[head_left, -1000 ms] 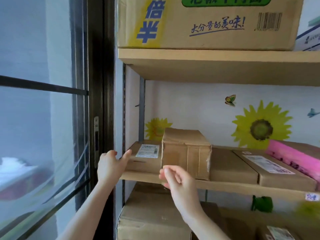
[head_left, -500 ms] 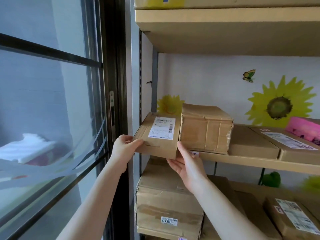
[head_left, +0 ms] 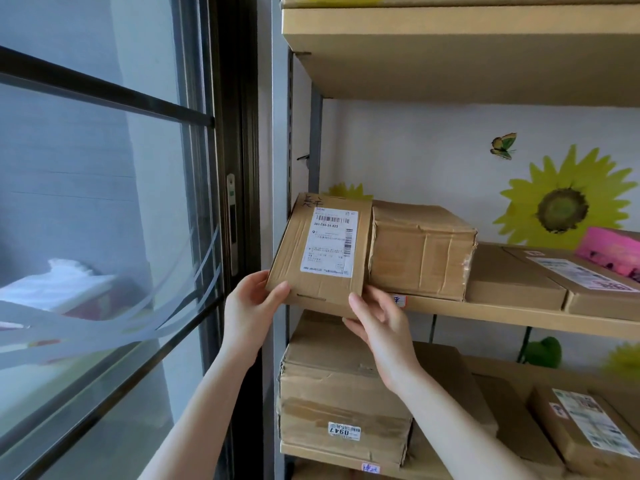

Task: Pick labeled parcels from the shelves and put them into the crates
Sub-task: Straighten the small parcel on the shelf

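A flat cardboard parcel with a white shipping label is tilted up, label facing me, at the left end of the middle shelf. My left hand grips its lower left corner. My right hand holds its lower right corner from below. The parcel leans against a taller brown box on the same shelf. No crate is in view.
More parcels lie on the middle shelf to the right: a flat brown one, a labeled one, a pink one. Stacked boxes fill the shelf below. A window frame stands close on the left.
Both hands reached the flat parcel, took hold of it and tipped it up off the shelf so its label faces me. My view has moved closer and lower.
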Action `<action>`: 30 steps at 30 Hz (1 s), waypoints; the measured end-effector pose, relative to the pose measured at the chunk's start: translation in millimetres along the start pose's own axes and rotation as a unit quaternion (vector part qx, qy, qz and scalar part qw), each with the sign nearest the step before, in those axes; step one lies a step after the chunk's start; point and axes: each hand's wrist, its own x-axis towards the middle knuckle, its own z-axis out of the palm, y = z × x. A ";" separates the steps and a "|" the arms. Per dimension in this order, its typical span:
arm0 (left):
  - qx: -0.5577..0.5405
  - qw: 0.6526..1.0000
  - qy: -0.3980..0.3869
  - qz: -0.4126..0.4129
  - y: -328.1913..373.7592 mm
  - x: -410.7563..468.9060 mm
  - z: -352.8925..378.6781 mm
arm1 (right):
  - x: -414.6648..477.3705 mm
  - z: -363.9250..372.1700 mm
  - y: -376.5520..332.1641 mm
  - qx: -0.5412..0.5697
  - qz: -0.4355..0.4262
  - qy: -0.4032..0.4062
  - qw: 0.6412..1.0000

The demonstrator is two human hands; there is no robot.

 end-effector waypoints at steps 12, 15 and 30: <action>0.170 0.983 0.049 0.052 13.9 32.4 30.0 | 30.5 0.7 -22.0 -0.499 -0.135 0.078 0.852; 0.184 0.980 0.053 0.057 15.4 35.2 35.5 | 34.3 2.6 -24.2 -0.530 -0.133 0.082 0.833; -0.007 0.993 -0.094 -0.074 76.8 17.0 126.9 | 47.1 -71.5 -115.5 -0.211 -0.078 0.277 0.934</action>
